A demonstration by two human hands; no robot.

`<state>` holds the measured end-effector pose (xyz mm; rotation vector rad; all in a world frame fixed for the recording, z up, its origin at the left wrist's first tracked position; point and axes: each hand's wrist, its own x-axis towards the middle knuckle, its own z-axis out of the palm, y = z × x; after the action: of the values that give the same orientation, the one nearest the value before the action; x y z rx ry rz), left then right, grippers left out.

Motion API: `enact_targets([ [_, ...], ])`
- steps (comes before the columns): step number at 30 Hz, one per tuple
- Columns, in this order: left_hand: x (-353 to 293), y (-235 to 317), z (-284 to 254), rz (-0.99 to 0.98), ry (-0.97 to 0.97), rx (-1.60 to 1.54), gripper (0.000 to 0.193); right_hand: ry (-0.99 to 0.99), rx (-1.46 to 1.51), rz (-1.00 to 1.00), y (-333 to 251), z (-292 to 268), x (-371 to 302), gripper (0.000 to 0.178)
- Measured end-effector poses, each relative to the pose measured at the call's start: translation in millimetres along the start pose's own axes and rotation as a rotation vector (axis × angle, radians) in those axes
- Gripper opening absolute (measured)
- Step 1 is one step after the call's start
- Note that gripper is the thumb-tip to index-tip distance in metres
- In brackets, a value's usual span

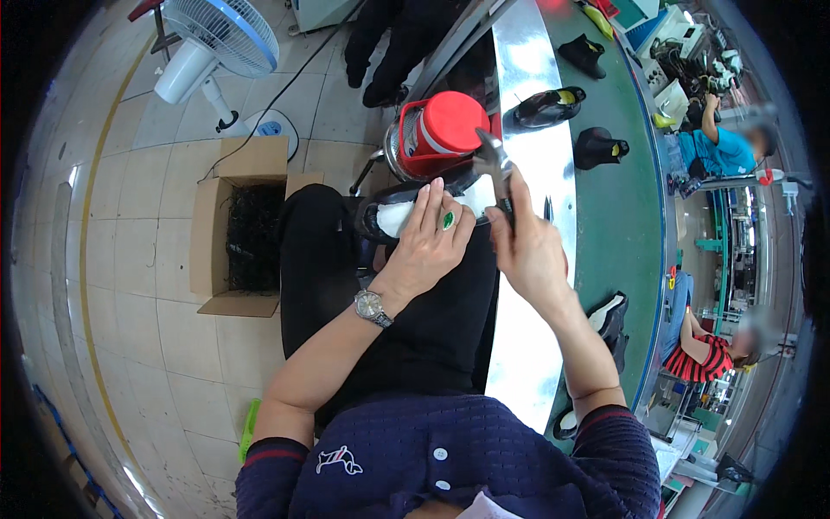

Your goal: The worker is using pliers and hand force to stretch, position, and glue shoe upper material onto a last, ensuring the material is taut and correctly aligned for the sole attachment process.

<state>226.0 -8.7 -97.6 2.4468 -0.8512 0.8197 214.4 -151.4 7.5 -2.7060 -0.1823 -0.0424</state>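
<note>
A black shoe [369, 221] with a white surface facing up lies across the space between my knees and the shiny metal bench edge. My left hand [424, 246] rests on it, fingers stretched out flat over the white part and thumb hidden. A green-stoned ring and a wristwatch [369, 304] are on that hand and wrist. In my right hand [532, 246], fingers are wrapped round the handle of a hammer [491, 160]. Its metal head is raised near the far right end of the shoe.
A red-lidded container [454, 121] stands just beyond the shoe. Several black shoes [599, 149] are on the green belt [605, 233] beside the metal ledge [527, 346]. An open carton [206, 242] of black material and a fan [220, 43] are at left. Two people sit across the belt; another stands ahead.
</note>
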Motion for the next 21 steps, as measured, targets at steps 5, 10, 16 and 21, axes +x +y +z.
enact_targets([
  [5, 26, 3, -50, -0.315, -0.227, 0.164, 0.046, -0.219, -0.236, -0.107, 1, -9, 12, 0.062],
  [10, 12, -2, -48, -0.088, -0.373, 0.426, 0.047, -0.21, -0.299, -0.065, -8, 16, -2, 0.06],
  [16, -1, -4, -43, -0.094, -0.358, 0.412, 0.047, -0.096, -0.067, -0.127, -18, 15, 3, 0.061],
  [21, -19, -19, -37, -0.116, -0.145, 0.136, 0.053, -0.255, -0.172, -0.203, -15, 10, 13, 0.062],
])
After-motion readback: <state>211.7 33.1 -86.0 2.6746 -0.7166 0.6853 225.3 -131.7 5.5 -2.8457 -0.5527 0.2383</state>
